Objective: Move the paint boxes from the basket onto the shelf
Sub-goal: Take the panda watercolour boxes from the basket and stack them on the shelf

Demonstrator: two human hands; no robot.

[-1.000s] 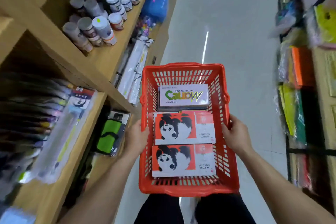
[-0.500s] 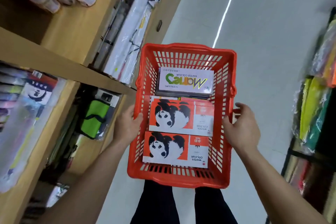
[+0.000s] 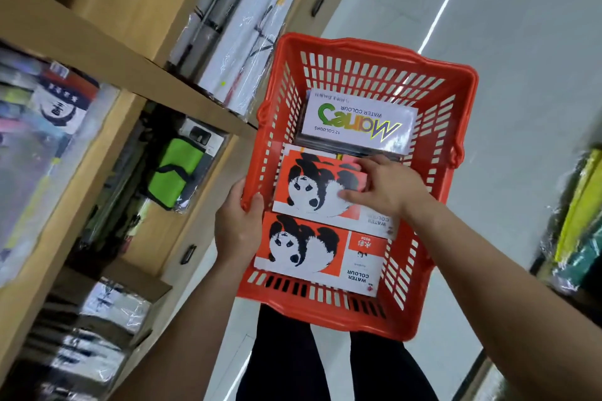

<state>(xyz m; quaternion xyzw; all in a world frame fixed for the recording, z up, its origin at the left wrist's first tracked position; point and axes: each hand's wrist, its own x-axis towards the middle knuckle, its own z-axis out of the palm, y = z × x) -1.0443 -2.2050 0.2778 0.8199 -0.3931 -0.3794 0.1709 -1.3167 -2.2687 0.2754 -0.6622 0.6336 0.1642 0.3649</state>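
Observation:
An orange plastic basket (image 3: 446,192) hangs in front of me, tilted. Inside lie three stacks of paint boxes: a white "Maries" water colour box (image 3: 358,122) at the far end, a panda box (image 3: 312,189) in the middle and a second panda box (image 3: 309,249) nearest me. My left hand (image 3: 237,225) grips the basket's left rim. My right hand (image 3: 381,189) is inside the basket, fingers closed around the right part of the middle panda box, thumb on its top face. The wooden shelf (image 3: 107,55) runs along my left.
Shelf compartments on the left hold wrapped white rolls (image 3: 241,29), a green pouch (image 3: 172,172), packaged brushes (image 3: 42,127) and boxed goods (image 3: 107,312) lower down. More coloured stock (image 3: 576,218) lines the right side. Grey floor (image 3: 521,42) stretches ahead; my legs are under the basket.
My right hand left the basket's right rim and reached inside onto the middle panda box. The basket tilted, held only by my left hand. The view swung lower along the shelf.

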